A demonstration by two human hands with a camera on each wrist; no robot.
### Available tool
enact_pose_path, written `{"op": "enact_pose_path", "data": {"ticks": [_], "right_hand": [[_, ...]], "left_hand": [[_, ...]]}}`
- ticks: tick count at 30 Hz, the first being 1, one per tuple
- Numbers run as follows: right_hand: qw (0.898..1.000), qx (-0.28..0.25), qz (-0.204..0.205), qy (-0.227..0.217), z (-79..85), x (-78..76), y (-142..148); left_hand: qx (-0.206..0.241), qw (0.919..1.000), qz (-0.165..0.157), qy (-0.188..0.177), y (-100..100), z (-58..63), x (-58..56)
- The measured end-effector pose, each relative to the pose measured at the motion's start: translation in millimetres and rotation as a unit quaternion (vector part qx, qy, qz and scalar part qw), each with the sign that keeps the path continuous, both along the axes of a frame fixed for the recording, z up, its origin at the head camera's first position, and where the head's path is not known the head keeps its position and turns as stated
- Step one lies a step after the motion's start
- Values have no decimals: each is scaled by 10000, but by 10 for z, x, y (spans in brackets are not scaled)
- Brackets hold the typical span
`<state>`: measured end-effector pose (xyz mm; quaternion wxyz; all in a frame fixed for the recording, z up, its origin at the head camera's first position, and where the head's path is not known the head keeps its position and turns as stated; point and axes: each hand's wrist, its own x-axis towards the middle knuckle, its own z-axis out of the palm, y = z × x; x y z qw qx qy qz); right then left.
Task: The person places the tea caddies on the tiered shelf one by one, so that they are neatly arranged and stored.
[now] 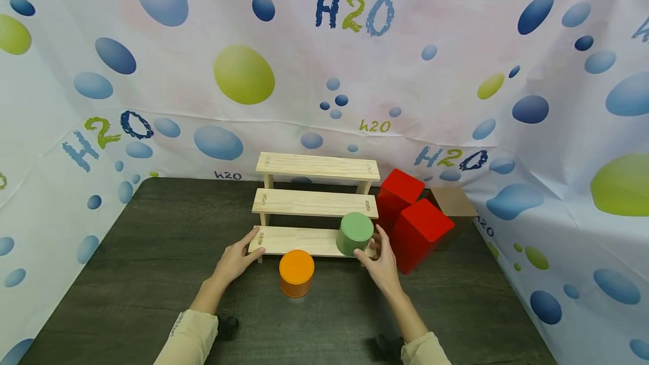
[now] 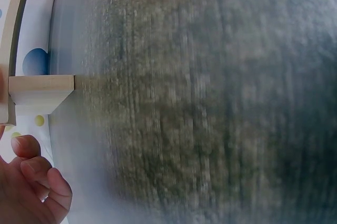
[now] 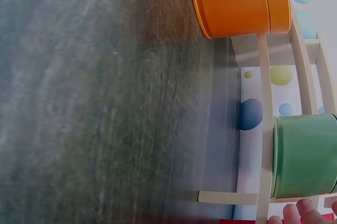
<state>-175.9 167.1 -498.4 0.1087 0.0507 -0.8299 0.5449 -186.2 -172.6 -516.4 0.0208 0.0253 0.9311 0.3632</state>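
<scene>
A light wooden three-step shelf (image 1: 314, 201) stands on the dark table. My left hand (image 1: 235, 262) grips the left end of its lowest step; in the left wrist view that hand's (image 2: 37, 182) other fingers are curled below the wood. At the step's right end, my right hand (image 1: 381, 263) holds the wood, its thumb at the front edge, close by a green lidded tin (image 1: 356, 235). That tin stands upright on the lowest step. In front of the shelf, an orange lidded tin (image 1: 296, 275) sits upright on the table between my hands.
Two red boxes (image 1: 423, 221) stand just right of the shelf, with a brown cardboard box (image 1: 454, 204) behind them. A patterned curtain (image 1: 324, 72) hangs behind and at the sides of the dark wood-grain table (image 1: 152, 252).
</scene>
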Motion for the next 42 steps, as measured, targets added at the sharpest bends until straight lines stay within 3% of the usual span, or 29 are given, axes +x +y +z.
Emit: {"op": "enact_pose_path", "data": {"ticks": [17,25,31,37,42], "right_hand": [[9999,12,4,-142,6,212,4],[9997,-205,55,149,319,421,-154],[9982,-217,185,522,281,440,-193],[9973,-177,357,624,253,459,-251],[9944,-91,690,796,228,467,-303]], "left_hand": [[11,10000,20,-39,-3,29,12],[13,10000,20,-56,-1,34,16],[48,10000,-16,30,-3,33,17],[-18,10000,-7,44,0,28,10],[-138,9997,-38,172,-6,18,19]]}}
